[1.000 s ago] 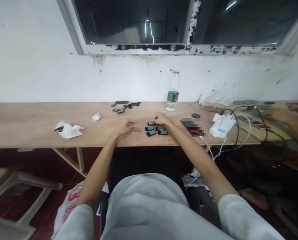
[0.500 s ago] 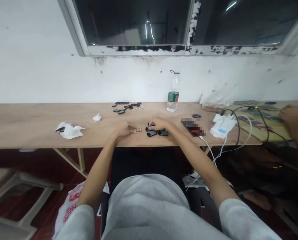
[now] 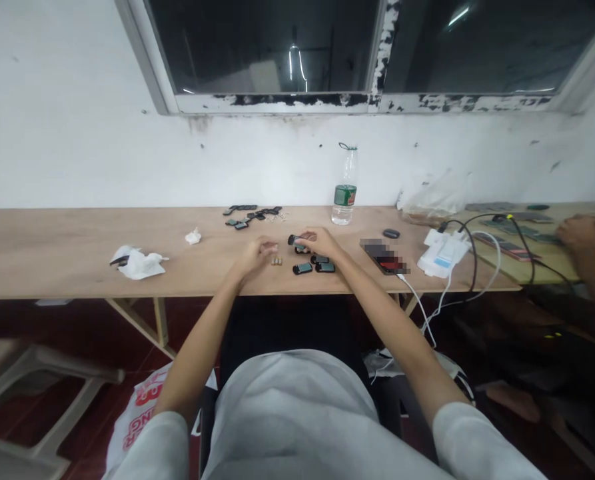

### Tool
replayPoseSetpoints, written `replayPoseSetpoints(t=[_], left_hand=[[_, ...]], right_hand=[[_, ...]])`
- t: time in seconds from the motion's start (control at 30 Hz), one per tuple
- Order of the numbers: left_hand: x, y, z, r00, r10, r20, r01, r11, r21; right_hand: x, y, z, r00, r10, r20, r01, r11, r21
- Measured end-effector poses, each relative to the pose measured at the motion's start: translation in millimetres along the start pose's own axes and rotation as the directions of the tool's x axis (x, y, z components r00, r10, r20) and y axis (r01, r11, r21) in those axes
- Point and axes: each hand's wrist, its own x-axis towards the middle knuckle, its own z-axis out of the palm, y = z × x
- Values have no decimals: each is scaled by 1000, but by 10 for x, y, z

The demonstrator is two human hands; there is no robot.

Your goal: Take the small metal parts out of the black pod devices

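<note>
My right hand [image 3: 322,243] grips a small black piece with a grey-green face [image 3: 295,239], lifted a little above the table. Under and beside that hand lie several similar black pieces [image 3: 302,269], with grey-green faces. My left hand [image 3: 257,256] is to the left, thumb and fingertips pinched together; whatever may be between them is too small to make out. Just below its fingertips sit a few small brass-coloured bits [image 3: 276,261] in a short row on the wood.
More black pieces [image 3: 241,225] lie toward the wall. Crumpled tissue [image 3: 144,263] is at left. A water bottle [image 3: 343,195], a phone [image 3: 380,255] and a white power strip [image 3: 442,257] with cables stand or lie rightward. Another person's hand [image 3: 582,230] rests at far right.
My right hand has picked up one black piece and moved it slightly up and left. My left hand has lifted off the small brass-coloured bits.
</note>
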Motion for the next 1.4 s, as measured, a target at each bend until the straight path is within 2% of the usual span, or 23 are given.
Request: replayPoseSetpoints(t=[0.1,0.27,0.4,0.53,0.67,0.8,0.9,1.07,1.2,1.33,1.4], left_hand=[[7,103,48,998,63,-2,-63,998,-3],[3,201,134,991,134,-15,-134,991,6],[-2,250,159,985,169,-10,-169,985,30],[-19,279,152,991,132,-17,-130,988,79],[-21,270,165,991,108,-77,-106,994,34],[-6,249,221,994,-9,-105,-11,982,-186],[-7,252,255,990,-123,-63,88,914,-396],[-30,303,252,973,-232,15,207,834,-512],[-32,344,250,967,-250,54,245,847,-471],[-7,317,206,986,-167,-20,153,943,-296],[5,260,147,992,-122,-22,115,973,-198]], right_hand=[[-4,23,16,1000,1,-15,1,990,141],[-36,-5,8,1000,12,24,-13,998,54],[-48,-18,19,999,30,43,-33,997,77],[-40,9,29,998,34,58,-42,988,148],[-46,21,20,996,19,84,-36,979,202],[-74,-7,2,993,14,119,-39,977,210],[-93,-33,-6,990,12,143,-42,977,209],[-104,-51,7,985,-19,170,-16,979,202],[-94,-30,27,983,-5,184,-22,989,146],[-73,42,45,998,-34,51,36,999,-27],[-62,91,49,998,-49,32,52,992,-118]])
